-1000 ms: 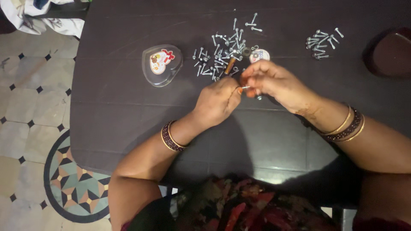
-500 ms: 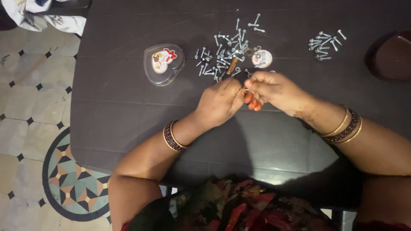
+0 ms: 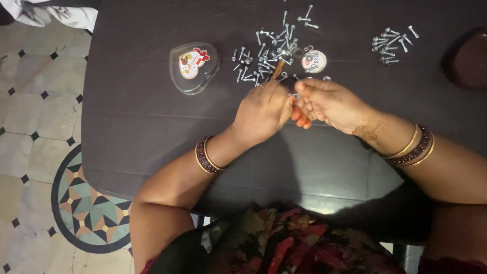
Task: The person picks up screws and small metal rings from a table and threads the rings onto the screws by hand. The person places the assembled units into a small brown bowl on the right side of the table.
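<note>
Head view: your left hand (image 3: 264, 109) and right hand (image 3: 327, 104) have drawn closer together, both pinching one small silver screw (image 3: 293, 95) above the dark table (image 3: 152, 127), just below the loose screw pile (image 3: 269, 58).

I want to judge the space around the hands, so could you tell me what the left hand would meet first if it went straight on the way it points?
The left hand points up and to the right, toward the right hand, which it would likely meet at once. They already pinch a small screw together. Beyond lies the screw pile, though depth is unclear.
</note>
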